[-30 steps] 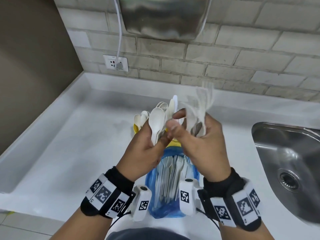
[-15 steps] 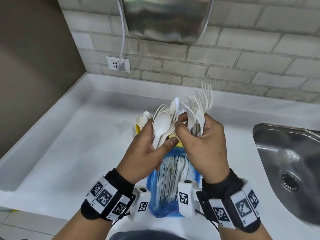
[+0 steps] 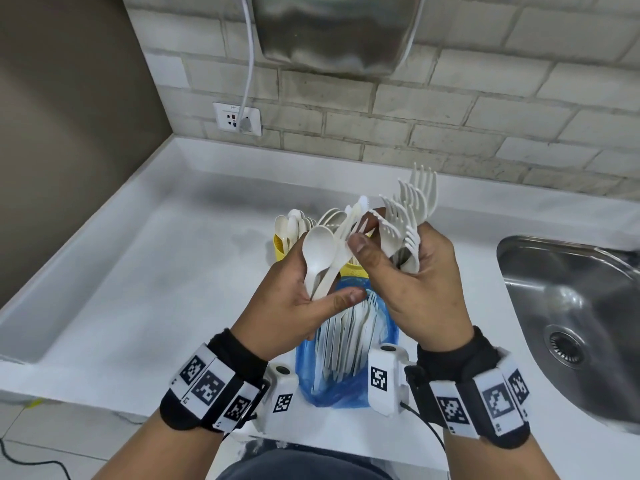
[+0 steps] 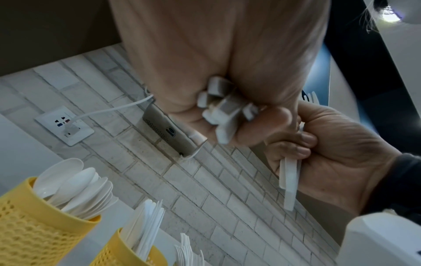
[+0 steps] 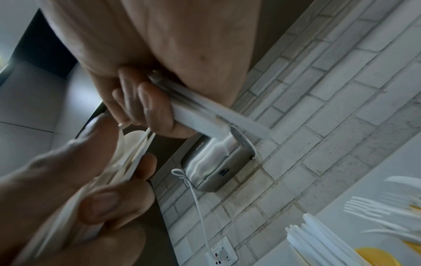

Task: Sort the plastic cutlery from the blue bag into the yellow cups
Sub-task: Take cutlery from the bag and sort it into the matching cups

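Note:
My left hand (image 3: pixel 322 282) grips a mixed bundle of white spoons and knives (image 3: pixel 320 251) above the counter. Close on its right, my right hand (image 3: pixel 367 233) holds a fan of white forks (image 3: pixel 412 209), while its thumb and forefinger pinch a piece at the top of the left bundle. Under the hands lies the blue bag (image 3: pixel 346 389), with more white cutlery inside. Behind the hands stand a yellow cup (image 3: pixel 280 249) of spoons and a second yellow cup (image 3: pixel 353 270), mostly hidden. The left wrist view shows the spoon cup (image 4: pixel 34 225) and a knife cup (image 4: pixel 118 252).
A steel sink (image 3: pixel 571 323) is set into the counter on the right. On the brick wall behind are a wall socket (image 3: pixel 237 117) with a white cable and a steel hand dryer (image 3: pixel 336 29). A raised white rim and a brown wall close off the left.
The fork bunch, blurred a second ago, is now steady and leans right. My right thumb and forefinger have closed on a piece at the top of the left bundle.

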